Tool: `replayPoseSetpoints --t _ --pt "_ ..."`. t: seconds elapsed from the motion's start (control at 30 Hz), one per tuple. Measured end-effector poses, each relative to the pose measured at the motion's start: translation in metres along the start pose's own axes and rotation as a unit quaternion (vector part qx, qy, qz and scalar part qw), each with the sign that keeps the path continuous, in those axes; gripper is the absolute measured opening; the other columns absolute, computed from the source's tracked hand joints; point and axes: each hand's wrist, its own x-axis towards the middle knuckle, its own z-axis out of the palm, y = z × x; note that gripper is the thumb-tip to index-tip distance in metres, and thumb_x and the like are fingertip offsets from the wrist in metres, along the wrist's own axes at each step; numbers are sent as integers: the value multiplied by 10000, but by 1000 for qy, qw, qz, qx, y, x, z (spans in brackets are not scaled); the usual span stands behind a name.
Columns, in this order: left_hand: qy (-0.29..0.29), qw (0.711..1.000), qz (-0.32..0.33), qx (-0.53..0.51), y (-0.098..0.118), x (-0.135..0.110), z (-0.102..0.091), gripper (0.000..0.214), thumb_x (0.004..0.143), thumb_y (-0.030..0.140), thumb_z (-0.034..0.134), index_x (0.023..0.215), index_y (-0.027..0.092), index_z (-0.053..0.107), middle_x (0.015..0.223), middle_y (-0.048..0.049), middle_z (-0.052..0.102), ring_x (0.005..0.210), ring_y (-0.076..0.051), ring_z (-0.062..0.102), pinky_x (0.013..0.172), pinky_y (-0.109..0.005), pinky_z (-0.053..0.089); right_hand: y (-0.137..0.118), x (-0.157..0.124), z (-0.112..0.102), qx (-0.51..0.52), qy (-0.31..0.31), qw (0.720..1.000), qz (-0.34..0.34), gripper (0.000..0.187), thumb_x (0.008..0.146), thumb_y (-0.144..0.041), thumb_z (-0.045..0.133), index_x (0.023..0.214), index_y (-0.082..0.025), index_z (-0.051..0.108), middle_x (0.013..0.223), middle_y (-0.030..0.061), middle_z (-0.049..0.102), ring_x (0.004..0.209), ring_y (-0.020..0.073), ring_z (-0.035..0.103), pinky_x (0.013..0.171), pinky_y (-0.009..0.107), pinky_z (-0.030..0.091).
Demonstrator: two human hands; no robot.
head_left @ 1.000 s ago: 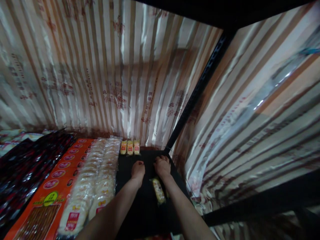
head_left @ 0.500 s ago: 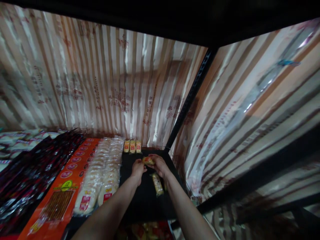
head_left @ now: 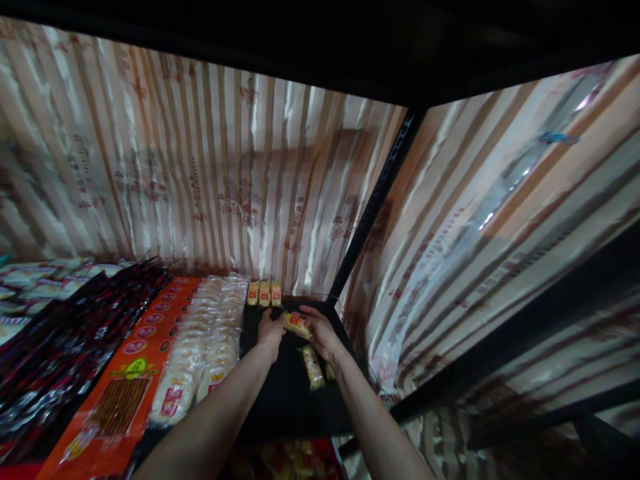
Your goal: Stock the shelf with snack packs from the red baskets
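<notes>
Between my two hands is a small yellow snack packet (head_left: pixel 297 324) with a red label, held over the black shelf (head_left: pixel 277 407). My left hand (head_left: pixel 271 331) pinches its left end, and my right hand (head_left: pixel 320 331) grips its right end. Just below them lies another yellow packet (head_left: pixel 313 368), with part of one more showing beside my right wrist. Three yellow packets (head_left: pixel 265 293) stand in a row at the shelf's back edge, beyond my left hand.
Left of my arms run two rows of clear-wrapped white round cakes (head_left: pixel 220 333). Beyond them are orange snack packs (head_left: pixel 125 393) and dark shiny packets (head_left: pixel 75 340). A black post (head_left: pixel 373 207) rises at the back right corner, before striped sheeting (head_left: pixel 215 167). Below the front edge sits a red container (head_left: pixel 325 457).
The packet in my hands has turned so its red label shows more fully. My left hand has shifted slightly left and up. The view has tilted a little.
</notes>
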Motion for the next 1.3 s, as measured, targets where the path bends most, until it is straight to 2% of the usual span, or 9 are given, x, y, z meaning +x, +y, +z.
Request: replayPoseSetpoints --t 0.07,0.17,0.3,0.47,0.67,0.83,0.97,1.1,1.3 --pt "-19 999 -31 -20 1 1 -1 292 731 116 609 1021 109 571 671 -21 635 388 -68 512 354 -165 317 -6 1 -2 -21 -11 1000 4 412 531 -66 499 922 -179 564 848 38 691 681 155 640 603 263 497" --pt "-23 995 -61 -75 1 3 3 109 717 42 595 794 117 577 572 14 586 410 -71 536 409 -168 409 -7 3 -3 -19 15 1000 -11 356 572 -98 577 913 -199 579 866 18 682 700 149 634 605 264 510" --pt "16 986 -52 -160 -1 5 13 187 733 -22 547 710 156 498 619 49 550 550 -39 589 615 -176 517 13 8 0 69 63 994 -57 243 608 -255 723 800 -202 584 788 -4 659 728 131 635 688 254 521" --pt "36 982 -47 -181 -8 9 27 206 746 -19 519 680 165 455 629 51 527 560 -35 581 656 -196 523 49 19 4 64 109 990 -59 301 543 -335 781 694 -199 560 658 -33 623 624 109 608 642 230 510" --pt "26 996 -38 -82 -20 23 36 159 717 7 520 724 166 505 646 28 567 564 -74 587 615 -224 508 55 44 -1 30 152 985 -79 318 531 -356 739 746 -196 567 637 -26 630 563 129 598 556 239 484" --pt "36 997 28 60 -29 42 33 251 703 33 510 896 177 581 963 -71 646 930 -176 616 801 -284 479 50 75 -15 -88 179 972 -125 248 591 -325 673 787 -197 592 679 -16 648 639 141 607 619 248 486" --pt "21 980 109 166 -29 50 30 403 679 -11 484 1020 175 593 1226 -82 561 1164 -181 489 1000 -263 340 47 97 -22 -236 199 940 -143 167 664 -293 617 811 -224 580 697 -20 644 646 146 597 646 262 476" --pt "-1 959 153 239 -29 55 32 468 681 -13 467 1089 181 589 1300 -59 520 1217 -192 436 1043 -263 287 45 112 -18 -346 221 898 -160 96 707 -252 587 794 -229 553 721 -5 644 677 158 604 686 273 459" --pt "-23 926 189 326 -30 69 33 503 701 -2 424 1169 133 550 1382 -85 437 1270 -203 380 1079 -282 254 45 124 -8 -417 225 865 -165 46 733 -238 579 759 -240 541 743 9 653 727 175 616 713 281 435"
